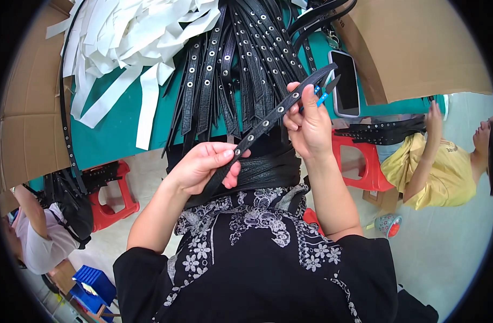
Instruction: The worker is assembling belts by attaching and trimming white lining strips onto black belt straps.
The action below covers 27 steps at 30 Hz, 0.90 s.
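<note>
A black strap (258, 130) with a row of metal eyelets runs slantwise between my hands. My left hand (207, 166) pinches its lower part between thumb and fingers. Closed around the upper part is my right hand (311, 123), thumb pointing up. Small blue-handled thread snips (323, 98) with a dark blade also sit in that hand, behind the thumb. Just beyond, a thick bundle of similar eyelet straps (246, 64) hangs over the table's near edge. More black straps (270, 173) lie across my lap.
White strips (128, 43) are heaped on the green table (112, 142) at left. A phone (345, 89) lies right of my right hand. Cardboard boxes (418, 48) flank both sides. Red stools (365, 167) bear more straps. One person in yellow (440, 172) sits right, another in white (47, 242) left.
</note>
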Tool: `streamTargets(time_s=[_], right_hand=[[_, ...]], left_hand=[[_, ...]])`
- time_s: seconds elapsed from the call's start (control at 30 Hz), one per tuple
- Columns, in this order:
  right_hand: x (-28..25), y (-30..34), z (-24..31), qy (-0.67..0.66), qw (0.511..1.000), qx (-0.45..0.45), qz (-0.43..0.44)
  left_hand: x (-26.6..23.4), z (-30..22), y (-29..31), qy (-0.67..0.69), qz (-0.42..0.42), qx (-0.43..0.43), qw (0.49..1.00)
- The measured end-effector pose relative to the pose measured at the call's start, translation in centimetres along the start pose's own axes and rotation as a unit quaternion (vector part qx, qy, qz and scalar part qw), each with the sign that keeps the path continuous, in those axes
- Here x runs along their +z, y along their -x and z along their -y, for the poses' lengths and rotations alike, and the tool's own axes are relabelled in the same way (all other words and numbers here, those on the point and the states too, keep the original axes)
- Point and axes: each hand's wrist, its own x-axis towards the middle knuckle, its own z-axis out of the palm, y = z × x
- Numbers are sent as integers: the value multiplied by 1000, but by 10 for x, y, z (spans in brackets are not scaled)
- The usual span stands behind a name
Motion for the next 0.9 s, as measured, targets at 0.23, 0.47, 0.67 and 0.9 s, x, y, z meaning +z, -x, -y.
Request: streamTargets(time_s=[0.23,0.47,0.67,0.9], right_hand=[[-12,-4,14,8,998,-54,-29],[-2,-4,28,125,974,-118,-147],[-10,-3,35,179,957,-145,-177],[-17,5,39,170,972,-60,-150]], left_hand=[[-8,-7,-4,52,62,-40,996],[-9,-10,-5,155,181,-77,968],[-12,-3,-12,111,150,-83,979],[-18,-1,-14,154,182,-141,961]])
